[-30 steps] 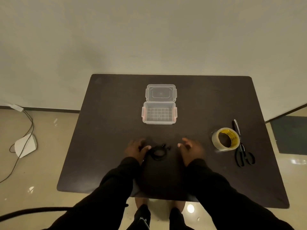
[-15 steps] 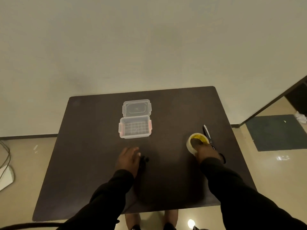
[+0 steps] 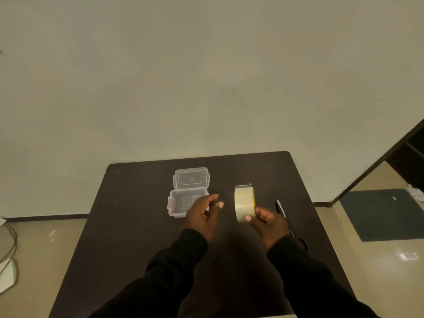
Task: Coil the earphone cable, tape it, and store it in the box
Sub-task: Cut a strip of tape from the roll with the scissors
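My right hand [image 3: 267, 222] holds a roll of clear tape [image 3: 243, 203] upright, on edge, above the dark table [image 3: 128, 226]. My left hand [image 3: 203, 214] is raised just left of the roll, fingers apart and a little curled, with nothing visible in it. It overlaps the near right corner of the clear plastic box [image 3: 183, 204], which stands open with its lid [image 3: 191, 178] lying flat behind it. The coiled earphone cable is not visible; my arms cover the table in front of me.
Black scissors [image 3: 281, 208] lie on the table right of my right hand, partly behind it. The wall rises close behind the table. On the floor, a white device with cables [image 3: 6, 269] lies at the left and a dark mat [image 3: 385, 213] at the right.
My right hand took the tape roll off the table and lifted it towards the middle. My left hand left the cable and rose in front of the box. The view tilted up.
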